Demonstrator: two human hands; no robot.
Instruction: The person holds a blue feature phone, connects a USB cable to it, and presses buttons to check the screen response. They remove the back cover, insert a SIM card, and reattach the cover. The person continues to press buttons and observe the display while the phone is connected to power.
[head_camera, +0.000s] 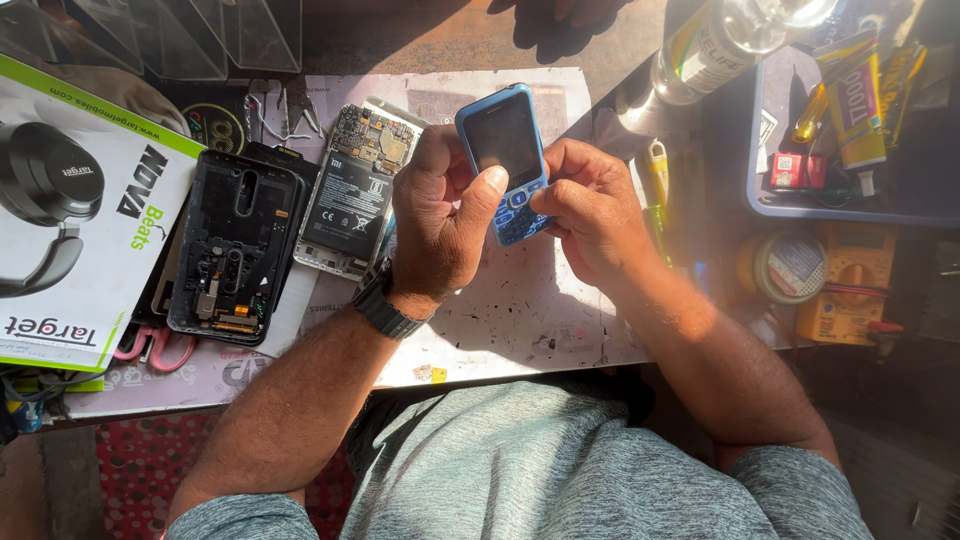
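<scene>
At desk centre, one blue keypad phone held up off the worn work mat, screen tilted toward the head camera, likely so display and keys can be read. Left hand clamped around the phone's left edge, thumb laid across the key area just below the screen; black wristwatch on that wrist. Right hand closed on the phone's lower right corner, fingers curled behind it, thumb at the keys. Both hands together on the one phone, steadying it from two sides.

At nine o'clock from the hands, two opened smartphone pieces lying flat: one black back frame and one body with bare circuit board and battery, probably spread apart for access. Further at nine o'clock, one headphone box. At two o'clock, one blue tray holding glue tubes, one clear bottle beside it. At three o'clock, one yellow multimeter and one solder-wire spool.
</scene>
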